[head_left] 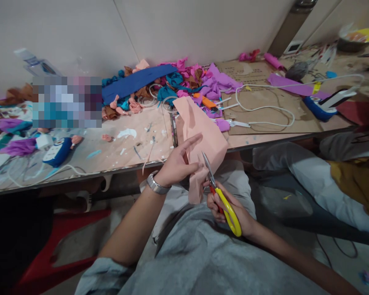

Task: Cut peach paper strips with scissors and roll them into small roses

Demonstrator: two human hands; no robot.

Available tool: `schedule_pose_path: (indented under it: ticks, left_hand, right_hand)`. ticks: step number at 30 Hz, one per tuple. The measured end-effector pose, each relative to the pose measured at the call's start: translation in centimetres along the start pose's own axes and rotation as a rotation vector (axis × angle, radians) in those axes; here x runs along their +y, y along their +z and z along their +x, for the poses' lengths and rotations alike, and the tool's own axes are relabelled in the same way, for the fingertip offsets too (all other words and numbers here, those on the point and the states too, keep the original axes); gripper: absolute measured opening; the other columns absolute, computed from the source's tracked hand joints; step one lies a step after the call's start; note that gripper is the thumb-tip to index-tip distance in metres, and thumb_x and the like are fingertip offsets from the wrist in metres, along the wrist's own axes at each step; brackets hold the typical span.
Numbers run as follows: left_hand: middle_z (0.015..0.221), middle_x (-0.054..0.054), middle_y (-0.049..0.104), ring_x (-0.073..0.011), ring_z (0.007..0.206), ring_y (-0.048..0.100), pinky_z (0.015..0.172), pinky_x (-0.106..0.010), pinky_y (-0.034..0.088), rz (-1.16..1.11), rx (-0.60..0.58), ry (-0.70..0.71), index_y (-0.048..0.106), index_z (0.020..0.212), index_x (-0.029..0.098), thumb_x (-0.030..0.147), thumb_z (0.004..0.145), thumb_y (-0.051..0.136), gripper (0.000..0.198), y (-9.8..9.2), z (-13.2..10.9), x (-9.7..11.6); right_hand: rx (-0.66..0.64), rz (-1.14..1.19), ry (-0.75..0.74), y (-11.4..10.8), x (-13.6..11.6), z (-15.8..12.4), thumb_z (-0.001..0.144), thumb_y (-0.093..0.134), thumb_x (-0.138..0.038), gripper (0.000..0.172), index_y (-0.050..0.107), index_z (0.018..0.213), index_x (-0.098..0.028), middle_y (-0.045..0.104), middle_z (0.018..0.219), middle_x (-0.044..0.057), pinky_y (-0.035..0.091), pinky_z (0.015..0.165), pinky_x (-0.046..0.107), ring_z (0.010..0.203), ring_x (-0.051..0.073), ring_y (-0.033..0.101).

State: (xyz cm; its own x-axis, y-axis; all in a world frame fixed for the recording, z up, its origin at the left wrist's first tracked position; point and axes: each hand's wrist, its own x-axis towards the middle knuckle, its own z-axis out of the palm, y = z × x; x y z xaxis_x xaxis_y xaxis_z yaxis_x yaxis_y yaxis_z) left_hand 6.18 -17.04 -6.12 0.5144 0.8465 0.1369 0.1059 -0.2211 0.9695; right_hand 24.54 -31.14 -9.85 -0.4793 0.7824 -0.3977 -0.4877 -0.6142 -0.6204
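Observation:
A long sheet of peach crepe paper [207, 133] hangs over the table's front edge and down over my lap. My left hand [182, 162] grips it, the index finger lying along its face and the thumb pressed to the paper. My right hand [226, 205] is closed round the scissors [229, 211], which have a yellow and a red handle. Their blades point up and away from me at the paper's lower right edge, close to my left fingertips. Part of the lower blade is hidden by the paper.
Crumpled paper pieces [197, 78], a blue strip [138, 82] and an orange cutter [206, 101] lie on the table [135, 141]. Blue power strips [58, 151] with white cords stand left and right. Cardboard [264, 110] covers the right part. Another person's leg [295, 164] is at right.

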Motion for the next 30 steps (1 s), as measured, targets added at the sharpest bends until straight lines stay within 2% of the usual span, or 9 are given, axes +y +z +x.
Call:
schedule_pose_path:
  ticks: [5, 10, 18, 24, 30]
  left_hand:
    - [0.160, -0.010, 0.043, -0.0319, 0.151, 0.036, 0.127, -0.048, 0.024, -0.007, 0.011, 0.001, 0.047, 0.150, 0.021, 0.018, 0.073, 0.078, 0.083, 0.10, 0.02, -0.06]
    - [0.163, -0.010, 0.038, -0.0322, 0.151, 0.036, 0.127, -0.048, 0.024, 0.007, 0.026, 0.007, 0.044, 0.153, 0.022, 0.018, 0.073, 0.078, 0.087, 0.17, 0.02, -0.28]
    - [0.163, -0.009, 0.039, -0.0308, 0.153, 0.031, 0.129, -0.048, 0.020, 0.030, 0.021, 0.026, 0.045, 0.152, 0.023, 0.019, 0.073, 0.079, 0.087, -0.03, 0.23, -0.27]
    - [0.164, -0.008, 0.037, -0.0325, 0.151, 0.035, 0.129, -0.051, 0.019, 0.030, 0.018, 0.030, 0.043, 0.153, 0.024, 0.019, 0.074, 0.079, 0.087, -0.16, 0.18, -0.50]
    - [0.164, -0.007, 0.036, -0.0303, 0.154, 0.030, 0.129, -0.048, 0.019, 0.066, 0.027, 0.043, 0.041, 0.154, 0.024, 0.016, 0.073, 0.078, 0.089, -0.22, 0.15, -0.54]
  right_hand:
    - [0.009, 0.015, -0.014, 0.02, 0.03, 0.10, 0.083, 0.076, -0.052, 0.046, 0.046, 0.110, -0.029, 0.045, 0.070, -0.009, 0.019, 0.041, 0.015, 0.043, 0.002, 0.033]
    - [0.024, 0.016, -0.017, -0.09, 0.03, 0.17, 0.083, 0.077, -0.051, 0.047, 0.047, 0.112, -0.030, 0.046, 0.068, -0.010, 0.021, 0.040, 0.014, 0.043, 0.002, 0.033]
    - [0.027, -0.019, -0.049, 0.10, -0.10, 0.14, 0.082, 0.078, -0.052, 0.051, 0.050, 0.118, -0.029, 0.048, 0.069, -0.009, 0.026, 0.038, 0.013, 0.042, 0.002, 0.035]
    - [0.014, -0.059, -0.061, 0.23, -0.15, 0.09, 0.085, 0.073, -0.057, 0.051, 0.048, 0.120, -0.028, 0.047, 0.066, -0.010, 0.026, 0.036, 0.012, 0.039, 0.002, 0.034]
    - [0.024, -0.075, -0.054, 0.37, -0.24, 0.04, 0.085, 0.072, -0.058, 0.051, 0.047, 0.118, -0.029, 0.048, 0.065, -0.010, 0.029, 0.035, 0.011, 0.037, 0.002, 0.038]
